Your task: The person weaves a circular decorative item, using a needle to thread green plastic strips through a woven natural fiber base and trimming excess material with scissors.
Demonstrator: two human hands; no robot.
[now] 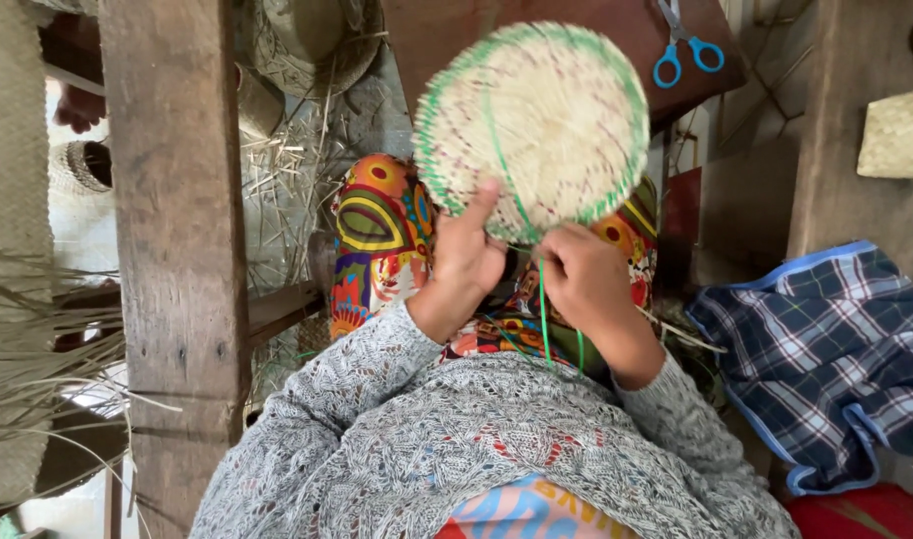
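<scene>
A round woven straw disc [546, 120] with a green edge stands tilted above my lap. My left hand [463, 252] grips its lower rim, thumb pressed on the face. My right hand [583, 275] pinches the rim beside it, where a green plastic strand [543, 309] hangs down toward my grey knitted sweater. A second green strand crosses the disc's face. My lap is covered by brightly patterned cloth [377, 240].
A thick wooden post [177, 220] stands at the left with loose straw [37, 339] beside it. Blue-handled scissors [684, 45] lie on a brown board at the top. A blue plaid cloth [826, 349] lies at the right. A woven box [901, 135] sits at the far right.
</scene>
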